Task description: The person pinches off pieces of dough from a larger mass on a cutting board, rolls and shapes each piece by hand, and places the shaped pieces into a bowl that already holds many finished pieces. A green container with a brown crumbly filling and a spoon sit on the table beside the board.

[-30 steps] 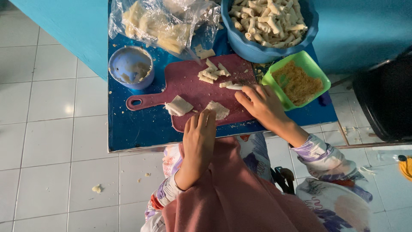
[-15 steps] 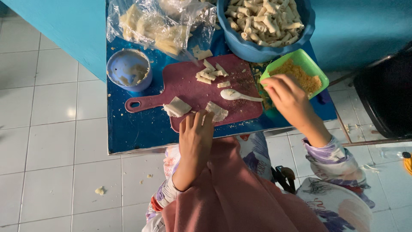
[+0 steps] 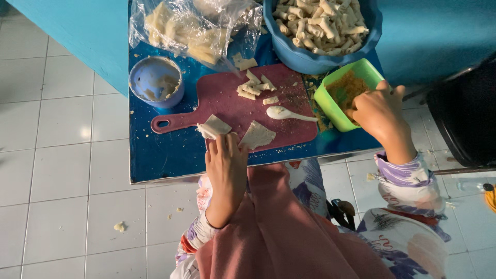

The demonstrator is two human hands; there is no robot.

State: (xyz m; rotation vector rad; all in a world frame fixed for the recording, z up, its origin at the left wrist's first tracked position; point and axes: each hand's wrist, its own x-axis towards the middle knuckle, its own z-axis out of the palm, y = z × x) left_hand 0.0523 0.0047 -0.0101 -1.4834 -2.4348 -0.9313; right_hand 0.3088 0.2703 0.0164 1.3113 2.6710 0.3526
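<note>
Head cam, looking straight down at a blue bench [image 3: 155, 155].

- Left hand [image 3: 226, 160]: fingers lie together and flat at the near edge of the dark red cutting board [image 3: 232, 106], fingertips touching a folded pastry wrapper [image 3: 214, 125]. Holding nothing; pressing or steadying at most.
- Second wrapper [image 3: 257, 135] lies flat just beside it, on the board's near edge.
- Right hand [image 3: 380, 111]: curled over the near corner of the green tub [image 3: 356, 72], fingers dipped into the orange-brown filling [image 3: 345, 92]. Cannot tell whether it has pinched any, as the fingertips are hidden.
- White spoon [image 3: 287, 113] lies loose on the board between the wrappers and the tub.
- Finished rolls [image 3: 254, 89] sit at the board's far side; a big blue bowl [image 3: 310, 59] holds many more. A small blue bowl [image 3: 155, 81] stands to the left, and a clear bag of wrappers [image 3: 191, 31] at the far edge.

Risks, my read:
- The tub sits at the bench's right edge, and the hand bears on its near corner, so it could tip or slide off.
- Crumbs already litter the bench and the tiled floor [image 3: 67, 155]; carrying filling by hand across the gap would add more.
- The wrappers overhang the board's near edge, so a nudge from the left wrist could drop one.
- The spoon lies in the right hand's return path and is easy to knock.
</note>
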